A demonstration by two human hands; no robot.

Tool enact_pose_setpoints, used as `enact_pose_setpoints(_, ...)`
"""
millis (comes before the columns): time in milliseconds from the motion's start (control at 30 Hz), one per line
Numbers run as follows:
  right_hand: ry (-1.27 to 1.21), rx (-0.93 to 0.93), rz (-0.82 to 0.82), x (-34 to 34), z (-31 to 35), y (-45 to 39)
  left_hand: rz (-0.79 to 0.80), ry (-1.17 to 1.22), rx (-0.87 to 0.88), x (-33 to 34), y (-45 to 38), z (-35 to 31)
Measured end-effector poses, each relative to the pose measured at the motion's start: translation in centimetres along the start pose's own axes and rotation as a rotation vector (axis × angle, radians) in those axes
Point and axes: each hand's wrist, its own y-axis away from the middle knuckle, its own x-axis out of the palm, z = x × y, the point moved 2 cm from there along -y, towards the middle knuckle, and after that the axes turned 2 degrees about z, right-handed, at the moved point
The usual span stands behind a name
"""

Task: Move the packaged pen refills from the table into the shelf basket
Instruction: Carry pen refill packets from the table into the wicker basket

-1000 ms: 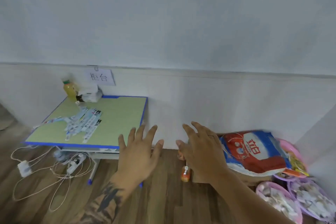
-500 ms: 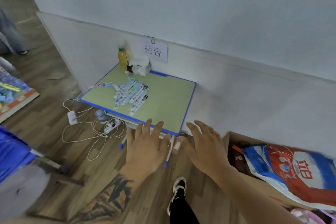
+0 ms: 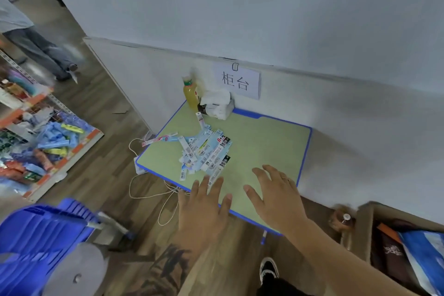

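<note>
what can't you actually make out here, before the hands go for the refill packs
- Refill packs, head view: print too small to read; overlapping, so no count.
- Shelf at left, head view: motion-blurred and cut by the frame edge; the target basket cannot be picked out.
- Left hand: fingers overlap the nearest pack; contact unclear.
- Cardboard box at right: contents cut off by the edge.

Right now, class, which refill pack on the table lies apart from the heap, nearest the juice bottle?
The lone refill pack lying just below the juice bottle beside the tissue box; the others form one overlapping heap.
</note>
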Motion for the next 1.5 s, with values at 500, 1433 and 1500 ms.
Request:
enact_pose_setpoints(500, -0.093, 0.232, 0.306, 8.1, 0.9, -13.9, 0.251, -0.12, 0.034, 2.4, -19.0, 4.8)
enact_pose_setpoints(1433, -0.689, 0.962, 0.231, 14.9, 6.2, -17.6, 0.561, 0.086, 0.38, 2.6, -33.9, 5.3)
enact_pose_setpoints(1500, -0.795, 1.01, 0.135, 14.6, 5.8, -15.9, 0.608, 0.165, 0.431, 1.9, -33.2, 4.4)
